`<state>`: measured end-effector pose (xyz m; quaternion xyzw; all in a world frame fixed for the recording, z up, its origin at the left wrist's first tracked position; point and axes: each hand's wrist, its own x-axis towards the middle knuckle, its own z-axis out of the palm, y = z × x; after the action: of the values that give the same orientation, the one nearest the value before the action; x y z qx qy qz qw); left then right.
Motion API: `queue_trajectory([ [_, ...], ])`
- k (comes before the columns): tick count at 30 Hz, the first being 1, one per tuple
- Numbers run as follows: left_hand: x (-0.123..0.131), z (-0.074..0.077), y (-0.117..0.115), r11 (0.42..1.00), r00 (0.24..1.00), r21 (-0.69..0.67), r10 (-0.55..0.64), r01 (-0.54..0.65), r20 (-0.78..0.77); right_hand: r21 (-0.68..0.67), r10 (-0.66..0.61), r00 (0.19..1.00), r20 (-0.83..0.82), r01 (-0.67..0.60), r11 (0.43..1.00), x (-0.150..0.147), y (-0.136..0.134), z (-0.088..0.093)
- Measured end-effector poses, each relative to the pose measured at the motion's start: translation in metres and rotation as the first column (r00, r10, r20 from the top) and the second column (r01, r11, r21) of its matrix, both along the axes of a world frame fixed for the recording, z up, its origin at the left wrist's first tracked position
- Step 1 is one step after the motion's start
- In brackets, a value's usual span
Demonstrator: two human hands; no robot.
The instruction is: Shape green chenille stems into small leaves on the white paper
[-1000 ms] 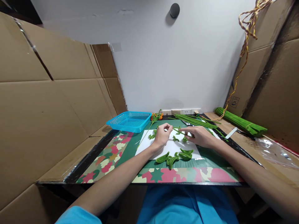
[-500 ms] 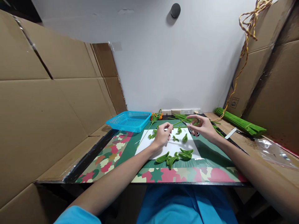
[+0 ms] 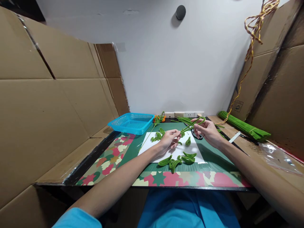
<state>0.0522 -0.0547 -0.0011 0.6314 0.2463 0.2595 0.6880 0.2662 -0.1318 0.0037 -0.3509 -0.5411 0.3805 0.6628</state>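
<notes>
A green pipe cleaner (image 3: 190,127), folded into a long narrow loop, stretches between my hands above the white paper (image 3: 197,152). My left hand (image 3: 169,141) pinches its lower left end. Closer to the bent end, my right hand (image 3: 207,132) grips it between thumb and fingers. Fuzzy green leaf shapes (image 3: 188,158) lie along the paper's front edge, and smaller green pieces (image 3: 156,136) sit left of and behind my left hand. Scissors with black handles (image 3: 197,136) rest just beyond the paper, partly hidden by my right hand.
A blue plastic basket (image 3: 133,130) stands at the back left, beside an orange flower on a green stem (image 3: 159,118). Loose green pipe cleaners (image 3: 184,119) lie at the back; a thick bundle (image 3: 247,126) is on the right. Cardboard walls (image 3: 71,101) enclose both sides.
My left hand has moved right, towards my right hand. The pipe cleaner is now doubled into a narrow loop whose bend shows above my right fingers.
</notes>
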Motion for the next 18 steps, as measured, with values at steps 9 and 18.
queue_trajectory([
  [9, -0.001, -0.003, 0.003, 0.999, 0.999, 0.024, 0.033, -0.033, 0.014, 0.019, -0.096, 0.995, -0.005, 0.096, 0.995, 0.002, 0.003, -0.002],
  [18, 0.002, -0.006, 0.012, 0.986, 0.985, 0.057, 0.152, -0.157, 0.082, 0.014, -0.214, 0.975, -0.061, 0.215, 0.977, 0.006, 0.003, 0.004],
])
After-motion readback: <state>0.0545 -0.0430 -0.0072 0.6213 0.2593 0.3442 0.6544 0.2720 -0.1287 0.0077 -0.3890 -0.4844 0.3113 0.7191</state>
